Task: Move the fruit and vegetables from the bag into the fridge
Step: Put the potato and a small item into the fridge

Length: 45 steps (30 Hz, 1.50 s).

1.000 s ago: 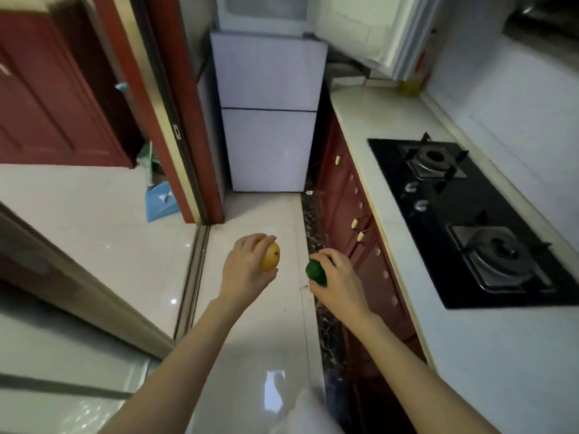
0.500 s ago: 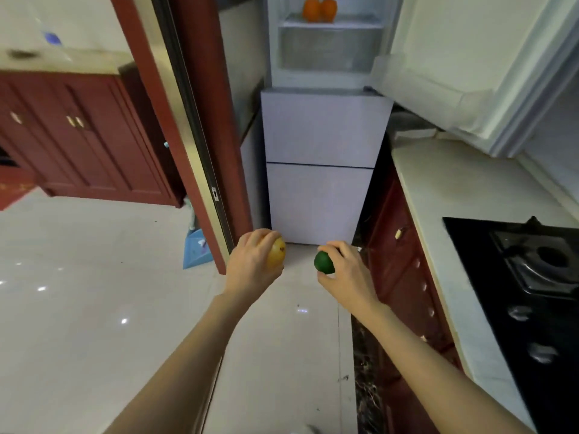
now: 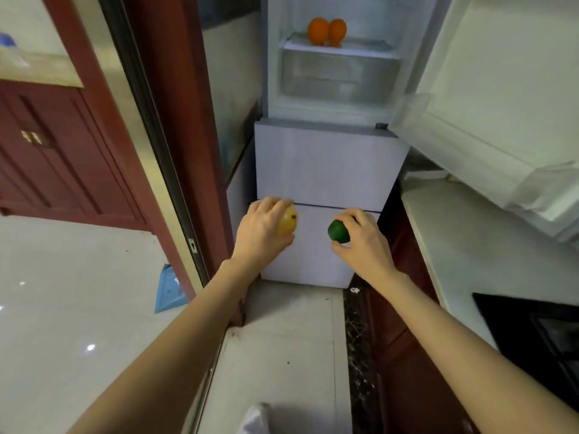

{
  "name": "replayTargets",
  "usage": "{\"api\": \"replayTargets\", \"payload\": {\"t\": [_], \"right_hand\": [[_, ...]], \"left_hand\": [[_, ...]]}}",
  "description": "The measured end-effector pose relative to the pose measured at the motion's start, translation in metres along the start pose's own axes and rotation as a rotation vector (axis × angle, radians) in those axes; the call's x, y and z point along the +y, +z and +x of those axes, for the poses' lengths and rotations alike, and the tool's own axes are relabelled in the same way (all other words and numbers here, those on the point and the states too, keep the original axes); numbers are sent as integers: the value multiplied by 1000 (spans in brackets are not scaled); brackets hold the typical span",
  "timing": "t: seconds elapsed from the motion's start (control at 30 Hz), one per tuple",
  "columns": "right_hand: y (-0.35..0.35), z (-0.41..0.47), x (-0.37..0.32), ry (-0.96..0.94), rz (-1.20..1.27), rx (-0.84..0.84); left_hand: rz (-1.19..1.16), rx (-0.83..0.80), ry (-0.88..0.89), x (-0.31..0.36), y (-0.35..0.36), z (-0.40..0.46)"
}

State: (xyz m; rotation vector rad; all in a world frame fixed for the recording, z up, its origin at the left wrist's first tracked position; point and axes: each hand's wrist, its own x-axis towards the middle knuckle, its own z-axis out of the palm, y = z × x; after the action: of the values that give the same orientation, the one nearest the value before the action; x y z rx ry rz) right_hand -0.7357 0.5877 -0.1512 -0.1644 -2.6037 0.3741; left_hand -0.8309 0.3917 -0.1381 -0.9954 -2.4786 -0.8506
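My left hand (image 3: 261, 233) grips a yellow round fruit (image 3: 289, 220). A small green fruit (image 3: 338, 231) sits in the fingers of my right hand (image 3: 363, 242). Both hands are held out side by side in front of the white fridge (image 3: 326, 164), level with its lower drawers. The fridge's top compartment stands open, with two oranges (image 3: 326, 30) on its shelf above a clear drawer (image 3: 338, 75). Its door (image 3: 488, 98) is swung out to the right. The bag is mostly out of view; only a white scrap (image 3: 255, 418) shows at the bottom edge.
A red-brown door frame (image 3: 175, 145) with a sliding-door rail stands close on the left. On the right run a pale countertop (image 3: 463, 245), red cabinets below it and a black hob (image 3: 545, 333). A blue dustpan (image 3: 170, 291) leans on the floor behind the frame.
The view has tilted up and come closer to the fridge, bringing the open top compartment and the oranges into sight. Both hands have risen toward the fridge, still holding their fruit.
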Motion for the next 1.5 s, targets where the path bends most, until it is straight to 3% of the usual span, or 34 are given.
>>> {"api": "replayTargets", "payload": {"t": [0.47,0.77,1.03,1.4,1.5], "right_hand": [[-17,254,51,16,-67,253],[-24,416,124,-47,-50,337],[-4,563,192,-64,27,297],[31,696,264,102,-70,92],[38,720,279,108,-44,106]], "left_hand": [[-73,123,162,-56,7,275],[-71,128,135,-52,52,438],[-70,257,132,-54,91,567],[-3,243,161,-104,133,662],[-20,247,156,-111,138,681]]}}
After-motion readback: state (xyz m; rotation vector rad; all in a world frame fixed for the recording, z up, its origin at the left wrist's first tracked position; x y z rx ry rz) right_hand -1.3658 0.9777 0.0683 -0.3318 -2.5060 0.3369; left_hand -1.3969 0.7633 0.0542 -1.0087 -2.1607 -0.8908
